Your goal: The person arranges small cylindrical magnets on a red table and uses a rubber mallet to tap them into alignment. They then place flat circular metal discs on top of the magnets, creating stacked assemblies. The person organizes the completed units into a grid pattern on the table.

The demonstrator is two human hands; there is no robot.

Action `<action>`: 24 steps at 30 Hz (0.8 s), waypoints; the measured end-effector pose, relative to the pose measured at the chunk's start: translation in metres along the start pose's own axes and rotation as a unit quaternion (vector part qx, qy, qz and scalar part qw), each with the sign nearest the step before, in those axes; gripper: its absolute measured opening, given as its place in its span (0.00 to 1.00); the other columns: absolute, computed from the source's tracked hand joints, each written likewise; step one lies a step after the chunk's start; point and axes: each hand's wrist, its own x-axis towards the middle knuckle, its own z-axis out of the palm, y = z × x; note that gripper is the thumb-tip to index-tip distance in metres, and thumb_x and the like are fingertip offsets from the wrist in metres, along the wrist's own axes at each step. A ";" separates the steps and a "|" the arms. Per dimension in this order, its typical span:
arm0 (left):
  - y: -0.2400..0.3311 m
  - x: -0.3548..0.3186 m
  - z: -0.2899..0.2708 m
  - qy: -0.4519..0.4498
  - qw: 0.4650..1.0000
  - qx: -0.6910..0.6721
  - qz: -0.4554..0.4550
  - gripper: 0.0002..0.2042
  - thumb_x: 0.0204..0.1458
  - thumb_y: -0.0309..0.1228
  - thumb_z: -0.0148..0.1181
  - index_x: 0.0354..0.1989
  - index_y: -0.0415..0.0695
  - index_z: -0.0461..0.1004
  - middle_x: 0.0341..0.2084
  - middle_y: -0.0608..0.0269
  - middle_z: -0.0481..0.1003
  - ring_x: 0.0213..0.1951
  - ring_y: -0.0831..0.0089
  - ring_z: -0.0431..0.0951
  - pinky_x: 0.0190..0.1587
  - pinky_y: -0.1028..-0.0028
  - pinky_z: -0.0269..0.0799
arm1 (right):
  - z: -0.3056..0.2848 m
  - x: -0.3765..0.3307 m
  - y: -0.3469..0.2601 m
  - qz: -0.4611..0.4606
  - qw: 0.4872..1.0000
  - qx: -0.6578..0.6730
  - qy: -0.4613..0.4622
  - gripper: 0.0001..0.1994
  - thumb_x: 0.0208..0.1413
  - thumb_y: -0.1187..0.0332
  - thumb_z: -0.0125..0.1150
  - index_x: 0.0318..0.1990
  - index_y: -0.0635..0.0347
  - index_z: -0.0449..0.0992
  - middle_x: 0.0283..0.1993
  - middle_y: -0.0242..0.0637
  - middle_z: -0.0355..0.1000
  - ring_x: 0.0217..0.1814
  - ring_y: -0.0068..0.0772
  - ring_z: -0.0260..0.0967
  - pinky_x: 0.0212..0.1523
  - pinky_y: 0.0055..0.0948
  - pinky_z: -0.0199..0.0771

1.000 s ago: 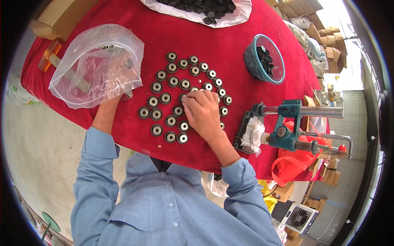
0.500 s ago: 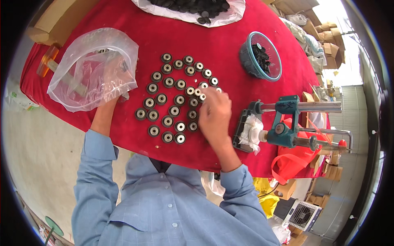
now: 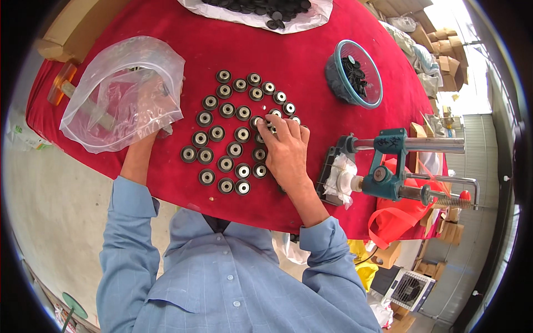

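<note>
Many black wheels with metal bearing centres (image 3: 227, 110) lie in loose rows on the red cloth. My right hand (image 3: 287, 152) is bent down over the right part of them, thumb and fingertips closed round a wheel there. Its fingers hide some of the wheels beneath. On the left, my left hand (image 3: 154, 100) shows hazily through a clear plastic bag (image 3: 91, 130) and holds it up with its mouth wide. The bag blurs the left fingers. A hammer (image 3: 83, 99) with an orange head lies partly behind the bag.
A teal hand press (image 3: 388, 166) stands to the right, white wrapping on its base. Beyond the wheels is a clear blue-rimmed bowl (image 3: 337, 83) of black discs. More black parts lie on a white sack (image 3: 219, 18) at the far edge. A red bag (image 3: 388, 222) sits beside the press.
My right hand has turned and its fingers have reached farther left onto the wheels. The left hand and the bag have shifted slightly left.
</note>
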 end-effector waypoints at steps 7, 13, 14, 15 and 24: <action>0.007 0.002 0.004 -0.017 1.000 -0.002 -0.019 0.04 0.59 0.28 0.68 0.39 0.45 0.85 0.36 0.60 0.84 0.41 0.66 0.84 0.48 0.61 0.78 | 0.008 0.004 -0.006 -0.003 1.000 -0.010 0.007 0.21 0.50 0.76 0.68 0.54 0.58 0.84 0.58 0.30 0.75 0.62 0.37 0.70 0.60 0.43 0.64; -0.017 -0.001 0.011 -0.018 0.997 -0.073 -0.015 0.04 0.59 0.30 0.69 0.40 0.46 0.85 0.36 0.59 0.84 0.41 0.62 0.84 0.48 0.61 0.78 | -0.005 -0.001 0.019 0.067 0.988 0.113 0.076 0.25 0.49 0.84 0.60 0.57 0.61 0.82 0.64 0.39 0.76 0.65 0.47 0.73 0.63 0.45 0.68; -0.012 -0.001 0.010 -0.017 0.999 -0.036 0.000 0.04 0.59 0.30 0.69 0.40 0.46 0.85 0.36 0.59 0.84 0.41 0.62 0.84 0.48 0.61 0.78 | -0.010 0.002 0.030 0.085 0.983 0.118 0.109 0.23 0.52 0.83 0.61 0.57 0.60 0.82 0.60 0.40 0.78 0.63 0.44 0.75 0.62 0.45 0.68; -0.009 -0.001 0.006 -0.012 1.000 0.003 0.013 0.04 0.58 0.30 0.69 0.40 0.46 0.85 0.36 0.59 0.84 0.41 0.61 0.84 0.48 0.61 0.78 | -0.018 0.007 0.035 0.094 0.984 0.130 0.083 0.22 0.53 0.81 0.63 0.57 0.59 0.83 0.58 0.39 0.78 0.61 0.43 0.75 0.61 0.45 0.69; -0.002 0.001 0.005 -0.005 1.000 0.017 0.025 0.05 0.58 0.28 0.69 0.41 0.44 0.84 0.36 0.58 0.84 0.41 0.63 0.84 0.47 0.62 0.79 | -0.005 0.019 0.028 0.039 0.996 0.073 -0.042 0.17 0.55 0.66 0.75 0.53 0.53 0.85 0.45 0.34 0.76 0.46 0.37 0.76 0.56 0.43 0.68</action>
